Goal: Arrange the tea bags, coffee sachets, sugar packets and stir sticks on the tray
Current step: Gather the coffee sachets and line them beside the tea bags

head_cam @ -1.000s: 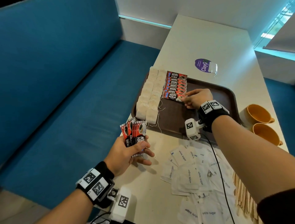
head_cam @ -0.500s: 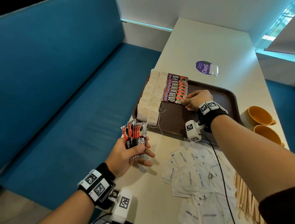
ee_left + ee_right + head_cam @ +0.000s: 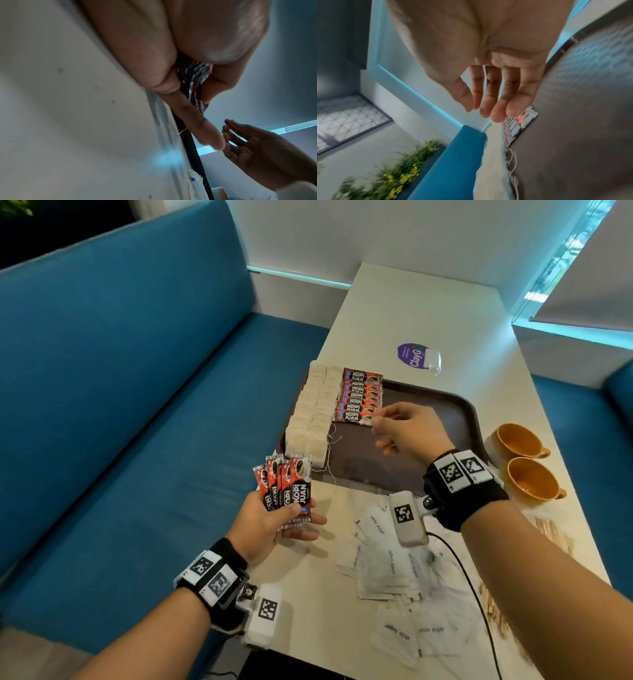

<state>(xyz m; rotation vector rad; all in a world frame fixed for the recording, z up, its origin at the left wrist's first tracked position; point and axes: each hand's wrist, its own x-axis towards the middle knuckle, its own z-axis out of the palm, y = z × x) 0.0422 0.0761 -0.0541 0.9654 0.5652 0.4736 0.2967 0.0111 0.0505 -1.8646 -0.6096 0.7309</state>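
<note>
Laying red coffee sachets (image 3: 359, 398) in a column on the brown plastic tray (image 3: 455, 412), the right hand (image 3: 407, 429) hangs empty, fingers relaxed; the left hand (image 3: 267, 525) grips the spare sachets (image 3: 286, 486), from which the next must likely be drawn.

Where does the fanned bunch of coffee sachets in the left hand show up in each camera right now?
Head: bunch of coffee sachets, lower centre, held upright by the left hand just before the tray.
Left wrist: upper centre, only striped edges between thumb and fingers.
Right wrist: not in it.
Shared landmark: the row of tea bags, absent from the left wrist.
</note>
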